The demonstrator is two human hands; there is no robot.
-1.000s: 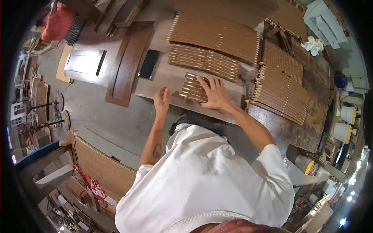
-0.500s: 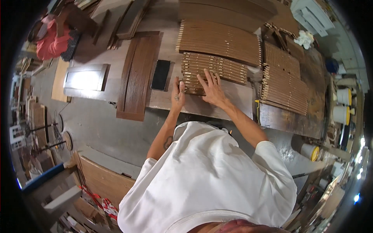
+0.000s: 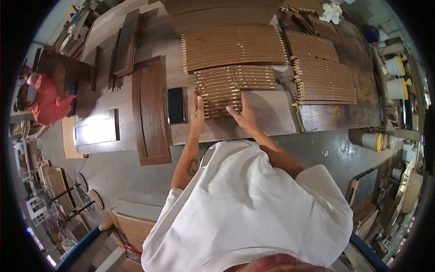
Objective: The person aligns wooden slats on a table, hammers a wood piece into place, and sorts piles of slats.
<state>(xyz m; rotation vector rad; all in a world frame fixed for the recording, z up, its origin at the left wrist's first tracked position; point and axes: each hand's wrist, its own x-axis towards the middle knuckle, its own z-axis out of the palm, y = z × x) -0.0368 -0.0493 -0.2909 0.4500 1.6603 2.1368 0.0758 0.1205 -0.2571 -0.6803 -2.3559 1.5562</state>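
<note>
At frame centre both hands lay flat and open on the near slats (image 3: 229, 90): the left hand (image 3: 197, 112) squared their left ends, the right hand (image 3: 244, 117) pressed their lower edge, neither gripping. It looked like aligning the bundle on the bench (image 3: 272, 122), beside the phone (image 3: 176, 105); tidying it further would call for even pressure from both sides.

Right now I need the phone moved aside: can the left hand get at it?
Probably yes. The left hand rests at the slat stack's left edge, and the phone lies flat just beside it on the bench, nothing between them.
</note>
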